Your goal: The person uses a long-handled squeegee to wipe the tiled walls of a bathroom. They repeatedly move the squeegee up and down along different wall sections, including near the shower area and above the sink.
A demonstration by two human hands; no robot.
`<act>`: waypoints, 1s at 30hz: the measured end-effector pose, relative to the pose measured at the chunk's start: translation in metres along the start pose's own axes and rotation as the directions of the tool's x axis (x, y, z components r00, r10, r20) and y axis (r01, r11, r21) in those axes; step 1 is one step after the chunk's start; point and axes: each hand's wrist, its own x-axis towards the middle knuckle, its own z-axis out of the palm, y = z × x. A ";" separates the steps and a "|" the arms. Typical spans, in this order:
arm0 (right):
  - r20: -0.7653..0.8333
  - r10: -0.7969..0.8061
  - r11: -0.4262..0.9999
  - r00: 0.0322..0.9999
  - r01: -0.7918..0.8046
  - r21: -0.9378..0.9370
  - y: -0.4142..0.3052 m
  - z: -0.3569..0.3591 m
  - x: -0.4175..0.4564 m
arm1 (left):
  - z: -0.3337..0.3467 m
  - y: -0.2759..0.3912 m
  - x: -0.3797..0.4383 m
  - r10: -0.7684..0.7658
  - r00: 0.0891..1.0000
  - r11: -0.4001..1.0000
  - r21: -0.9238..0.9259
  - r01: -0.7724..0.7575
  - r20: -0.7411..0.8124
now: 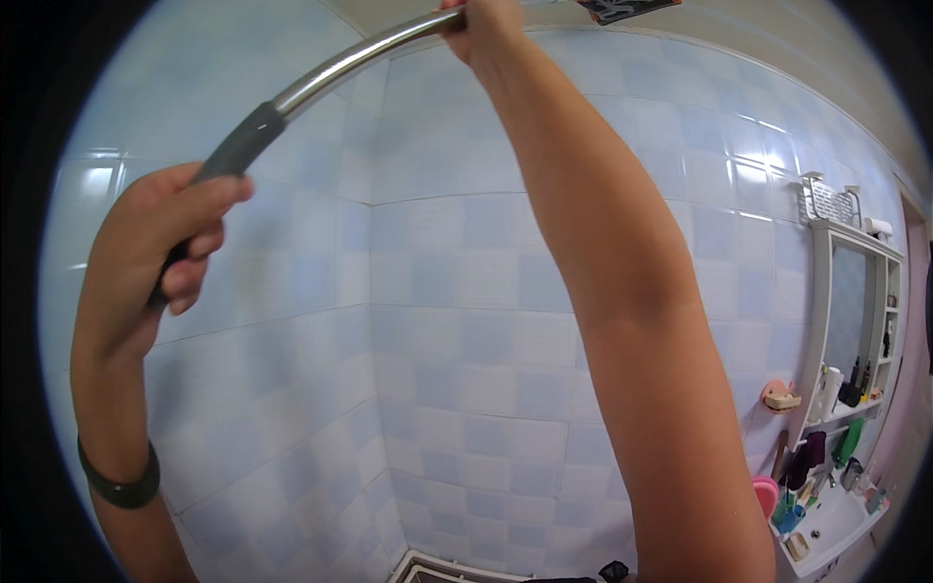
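A shiny metal pole (364, 49) slants across the upper left, looking bent through the wide lens. Around its grey grip sleeve (244, 138), my left hand (164, 233) is closed, with the thumb lying along the sleeve. A dark green bangle (120, 484) circles my left wrist. My right hand (492, 28) is raised at the top edge and grips the pole farther up; part of this hand is cut off by the frame. Right of it, a dark flat object (628, 9) with orange edges shows near the ceiling; its kind and any link to the pole are unclear.
Blue and white tiled walls (466, 255) meet in a corner ahead. At right are a white mirror cabinet (820, 321) with bottles, a wire rack (831, 204), a pink soap holder (780, 390) and a washbasin (838, 517). A pale-rimmed frame (415, 561) stands at the bottom.
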 end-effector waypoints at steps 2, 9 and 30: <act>0.021 0.064 0.997 0.998 -0.064 0.038 0.022 0.030 -0.024 | -0.026 -0.007 -0.017 -0.011 0.997 0.993 0.117 0.019 -0.072; 0.182 0.276 0.954 0.944 -0.292 0.071 0.096 0.114 -0.130 | -0.093 -0.056 -0.114 -0.076 0.945 0.980 0.150 0.130 -0.320; 0.107 0.360 0.904 0.927 -0.318 -0.285 0.108 -0.017 -0.191 | -0.017 -0.124 -0.143 -0.377 0.922 0.926 -0.021 0.377 -0.087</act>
